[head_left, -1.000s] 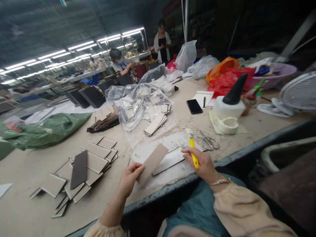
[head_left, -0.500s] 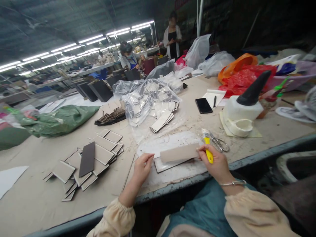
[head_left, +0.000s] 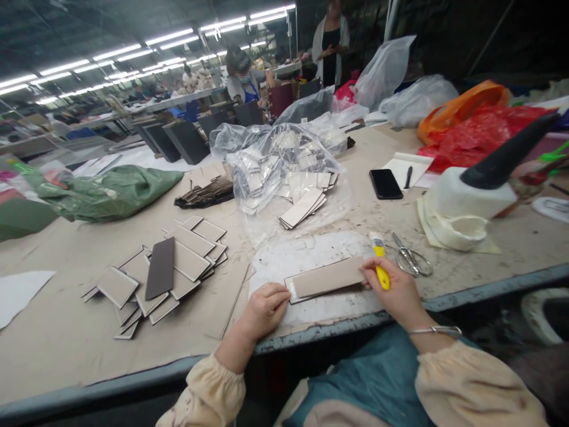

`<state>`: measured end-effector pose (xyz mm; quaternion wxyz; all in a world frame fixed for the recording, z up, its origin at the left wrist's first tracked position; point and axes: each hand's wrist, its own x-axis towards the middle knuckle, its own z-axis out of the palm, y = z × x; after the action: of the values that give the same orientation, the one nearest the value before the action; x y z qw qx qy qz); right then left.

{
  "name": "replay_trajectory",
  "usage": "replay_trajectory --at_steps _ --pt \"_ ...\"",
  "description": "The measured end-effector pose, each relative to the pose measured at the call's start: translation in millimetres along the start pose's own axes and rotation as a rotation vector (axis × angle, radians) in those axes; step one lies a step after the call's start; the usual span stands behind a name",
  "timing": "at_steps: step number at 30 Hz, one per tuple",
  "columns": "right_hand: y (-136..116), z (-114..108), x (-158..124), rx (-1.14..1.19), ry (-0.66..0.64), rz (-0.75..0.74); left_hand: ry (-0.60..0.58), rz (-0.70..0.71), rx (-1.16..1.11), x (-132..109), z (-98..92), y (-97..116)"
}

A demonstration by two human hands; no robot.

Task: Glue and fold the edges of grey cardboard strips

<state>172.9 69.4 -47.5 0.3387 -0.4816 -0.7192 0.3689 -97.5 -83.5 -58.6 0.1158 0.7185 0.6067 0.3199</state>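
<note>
A long tan cardboard strip (head_left: 328, 277) lies flat on top of a second board, on a white glue-stained sheet (head_left: 306, 258) near the table's front edge. My left hand (head_left: 265, 309) rests at the strip's left end with its fingers curled in. My right hand (head_left: 397, 290) is at the strip's right end; its fingertips touch the strip while it grips a yellow-handled brush (head_left: 379, 264).
A heap of cardboard rectangles (head_left: 164, 276) with one dark piece lies to the left. Scissors (head_left: 411, 258), a black phone (head_left: 385, 183), a white glue container with black cone (head_left: 475, 198), a clear bag of boards (head_left: 280, 166) and coloured bags lie beyond. Other people work farther back.
My left hand carried the tan strip rightward and let go; the strip now lies flat on the lower board, my right fingertips at its end. The camera has tilted down.
</note>
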Motion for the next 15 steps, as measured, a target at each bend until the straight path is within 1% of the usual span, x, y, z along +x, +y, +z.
replay_trajectory --at_steps 6,15 --pt "0.4 6.6 3.9 -0.021 -0.059 0.024 0.085 0.088 0.048 -0.8 3.1 -1.1" --pt "0.9 13.3 7.2 -0.100 -0.098 0.017 0.115 0.122 0.065 0.4 2.9 -0.5"
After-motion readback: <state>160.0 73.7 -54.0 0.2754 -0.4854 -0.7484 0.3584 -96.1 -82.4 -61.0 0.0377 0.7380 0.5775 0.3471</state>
